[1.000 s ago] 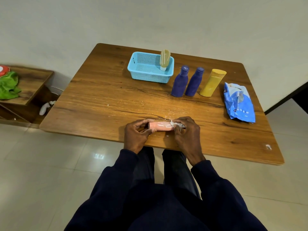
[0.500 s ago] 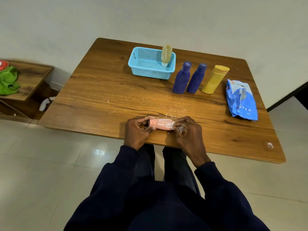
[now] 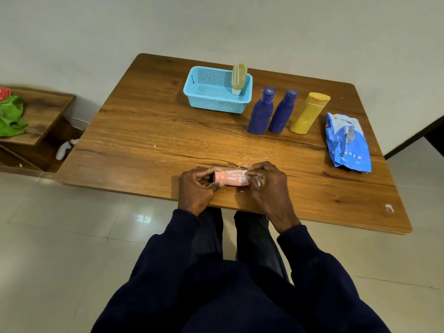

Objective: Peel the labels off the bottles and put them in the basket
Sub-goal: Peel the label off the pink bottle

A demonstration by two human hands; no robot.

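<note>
1. The pink bottle (image 3: 230, 178) lies on its side on the table (image 3: 144, 131), well in front of the basket (image 3: 216, 104).
2. I see the left hand (image 3: 195, 188) with its grip closed round the cap end, and the right hand (image 3: 266, 186) pinching the white label (image 3: 245, 175).
3. I judge this to be the peeling step; next it needs a steady pull.

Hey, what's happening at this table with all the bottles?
A seated person is working on a pink bottle lying on its side near the front edge of the wooden table. The left hand grips its cap end while the right hand picks at the label on the other end. One beige tube already stands in the light blue basket. Two dark blue bottles and a yellow bottle wait beside it.
</note>
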